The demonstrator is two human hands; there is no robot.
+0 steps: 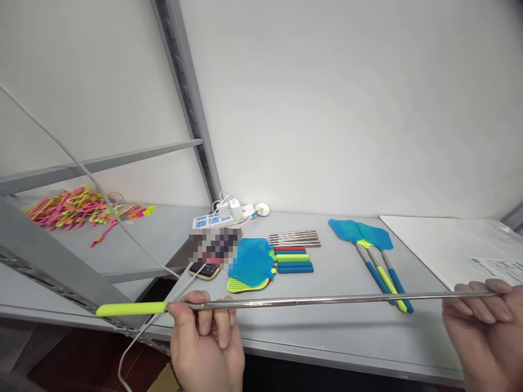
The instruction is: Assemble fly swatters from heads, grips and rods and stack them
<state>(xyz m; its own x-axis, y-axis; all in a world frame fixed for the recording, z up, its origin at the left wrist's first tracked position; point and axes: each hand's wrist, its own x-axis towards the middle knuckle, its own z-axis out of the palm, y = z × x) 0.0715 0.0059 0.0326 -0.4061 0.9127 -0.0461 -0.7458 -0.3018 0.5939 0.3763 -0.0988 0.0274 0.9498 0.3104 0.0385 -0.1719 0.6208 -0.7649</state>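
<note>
A long telescopic metal rod (327,299) with a yellow-green foam grip (131,309) stretches level across the view above the front of the grey shelf. My left hand (208,337) pinches it just right of the grip. At the far right my right hand (486,326) has its fingers closed around the thin end. Behind the rod lie blue fly swatter heads (251,262), with a yellow-green one (245,286) partly under them. Beside these are several coloured foam grips (294,259) and a row of short metal rods (295,238). Fly swatters fitted with handles (373,261) lie to the right.
A power strip (214,220) with white plugs stands by the metal upright (192,103). Near it lies a phone (204,270). A white cable (118,215) crosses the left side. Colourful strips (77,209) are piled at left; a white flat package (441,245) lies right.
</note>
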